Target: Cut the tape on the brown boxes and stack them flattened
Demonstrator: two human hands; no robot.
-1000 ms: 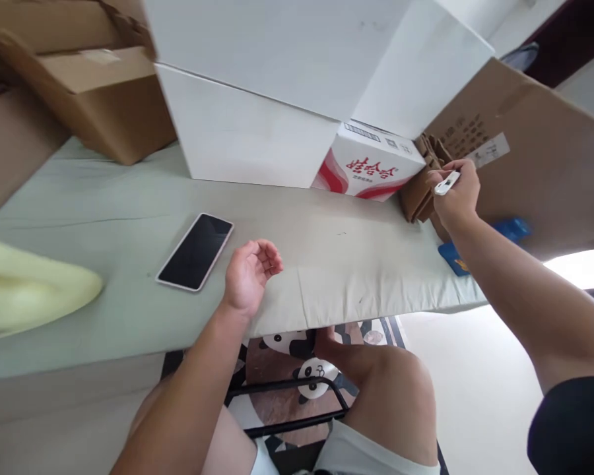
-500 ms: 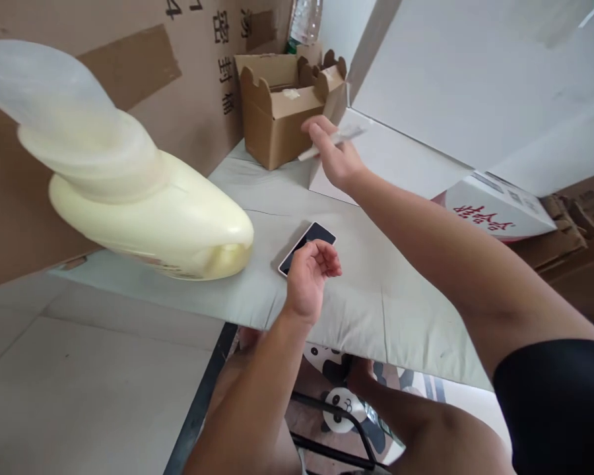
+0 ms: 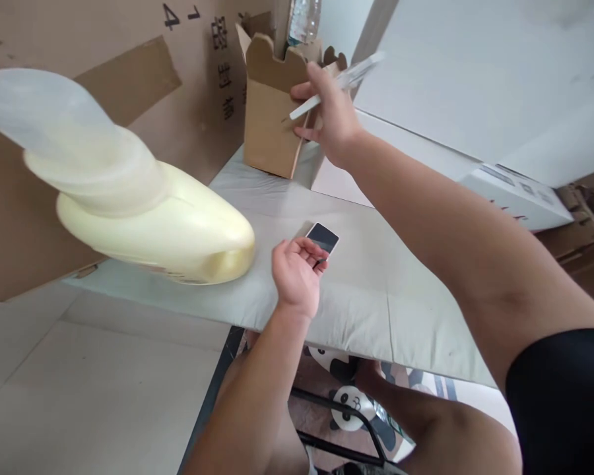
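Observation:
My right hand [image 3: 334,119] grips a slim white stick-like thing [image 3: 304,107] with a paler, see-through-looking end behind the fingers; its exact kind is unclear. The fingers of that same hand are against the side of a small brown cardboard box [image 3: 270,128] with a scalloped top edge. Lower down, my left hand [image 3: 298,274] is palm up with loosely curled fingers, and I see nothing held in it. It hovers over or rests at a phone [image 3: 325,237] with a dark screen and pale rim, hiding its lower part.
A large pale yellow bottle-shaped container [image 3: 178,224] stands at the left by a big cardboard carton [image 3: 193,99]. Behind the small box is a clear plastic bottle [image 3: 304,23]. White boxes [image 3: 519,191] line the right, on the cloth-covered surface [image 3: 361,290].
The small box has turned, showing a different side, with my right hand now against it. My right hand has risen a little; my left hand has shifted slightly left, uncovering the phone's upper end.

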